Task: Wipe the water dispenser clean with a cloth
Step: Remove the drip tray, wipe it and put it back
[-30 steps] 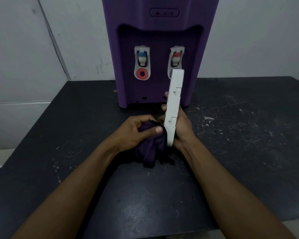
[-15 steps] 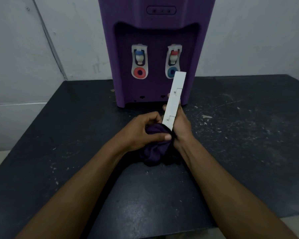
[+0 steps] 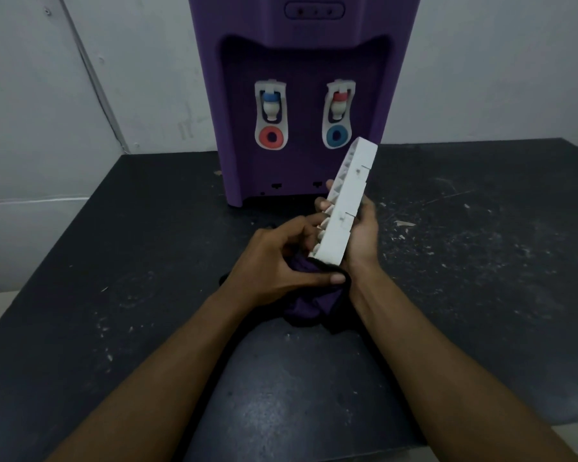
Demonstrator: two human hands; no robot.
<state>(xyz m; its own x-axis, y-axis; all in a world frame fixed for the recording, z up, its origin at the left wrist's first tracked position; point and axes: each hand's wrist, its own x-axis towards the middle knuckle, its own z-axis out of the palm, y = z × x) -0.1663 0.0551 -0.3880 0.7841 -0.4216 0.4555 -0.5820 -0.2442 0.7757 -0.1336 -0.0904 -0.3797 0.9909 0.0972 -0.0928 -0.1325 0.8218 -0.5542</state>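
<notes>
Two bare forearms reach in from the near edge over the dark, scuffed table (image 3: 114, 295). The left hand (image 3: 281, 261) is closed round a bunched purple cloth (image 3: 307, 308), fingers curled and thumb laid across the top of it; the loose part of the cloth hangs down onto the table just beneath both wrists. Beside it, the right hand (image 3: 361, 235) grips a white tray (image 3: 347, 201) from behind, its fingertips (image 3: 322, 205) wrapped over the ribbed left edge. The tray stands on end, tilted with its upper end leaning right, and its lower end touches the cloth. Behind the hands, at the back of the table against the pale wall (image 3: 481, 61), stands the purple water dispenser (image 3: 301, 55), upright, with two white taps (image 3: 271, 111) in its recess.
</notes>
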